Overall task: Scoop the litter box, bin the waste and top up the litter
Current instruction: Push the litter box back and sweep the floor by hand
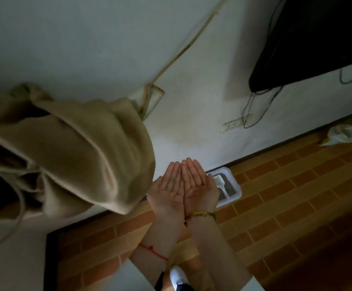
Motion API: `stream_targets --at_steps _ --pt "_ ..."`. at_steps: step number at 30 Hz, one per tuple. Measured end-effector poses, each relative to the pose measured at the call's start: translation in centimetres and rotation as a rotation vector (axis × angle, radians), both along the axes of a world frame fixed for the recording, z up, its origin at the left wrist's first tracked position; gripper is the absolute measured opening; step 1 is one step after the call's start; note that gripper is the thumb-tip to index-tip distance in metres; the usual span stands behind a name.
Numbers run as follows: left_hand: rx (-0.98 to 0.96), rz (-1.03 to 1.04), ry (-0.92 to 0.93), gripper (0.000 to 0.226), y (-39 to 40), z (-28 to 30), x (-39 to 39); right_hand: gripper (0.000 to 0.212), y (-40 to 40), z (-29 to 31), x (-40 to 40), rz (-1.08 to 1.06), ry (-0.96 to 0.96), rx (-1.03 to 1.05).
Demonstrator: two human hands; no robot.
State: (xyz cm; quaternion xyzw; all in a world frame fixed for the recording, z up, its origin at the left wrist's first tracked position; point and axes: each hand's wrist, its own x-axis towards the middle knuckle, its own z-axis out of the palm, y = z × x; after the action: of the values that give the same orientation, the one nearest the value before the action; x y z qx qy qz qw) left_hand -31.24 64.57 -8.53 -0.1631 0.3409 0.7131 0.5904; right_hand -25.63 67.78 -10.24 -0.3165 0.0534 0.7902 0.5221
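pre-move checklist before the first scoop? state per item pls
1. Hands free: ok. Left hand and right hand are held palms up, side by side, fingers straight, holding nothing.
2. Litter box located: ok. It sits on the brick floor against the wall, partly hidden behind the right hand.
3. Scoop reachable: ok. It lies inside the box, untouched.
4. Waste present in the litter: cannot tell, too dark and partly hidden.
5. Bin for waste: cannot tell. A white bag lies on the floor further along the wall; its purpose is unclear.
6. Top-up litter supply: not ok, none in view.
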Motion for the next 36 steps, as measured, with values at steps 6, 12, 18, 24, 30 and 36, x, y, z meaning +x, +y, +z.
stream_targets --at_steps 6,12,18,24,30,36 --pt "-0.009 0.291 -0.038 0.047 -6.4 1.6 -2.3 0.057 -5.2 1.4 -3.4 0.274 0.016 -0.023" --pt "0.045 0.686 0.003 0.042 -14.8 1.8 -6.1 0.058 -12.1 2.4 -8.8 0.624 0.024 0.002" --pt "0.072 1.111 -0.027 0.042 -24.8 3.5 -8.8 0.055 -21.5 4.1 -13.9 0.969 0.033 0.009" --pt "0.130 1.498 0.005 0.043 -37.1 2.8 -8.7 0.062 -34.1 4.3 -16.2 1.307 0.054 0.030" --pt "0.138 1.866 -0.010 0.045 -51.0 2.7 -4.6 0.062 -49.3 3.1 -14.0 1.661 0.065 0.072" --pt "0.103 2.214 0.027 0.044 -65.7 2.2 3.0 0.053 -65.5 3.0 -7.5 1.998 0.071 0.018"
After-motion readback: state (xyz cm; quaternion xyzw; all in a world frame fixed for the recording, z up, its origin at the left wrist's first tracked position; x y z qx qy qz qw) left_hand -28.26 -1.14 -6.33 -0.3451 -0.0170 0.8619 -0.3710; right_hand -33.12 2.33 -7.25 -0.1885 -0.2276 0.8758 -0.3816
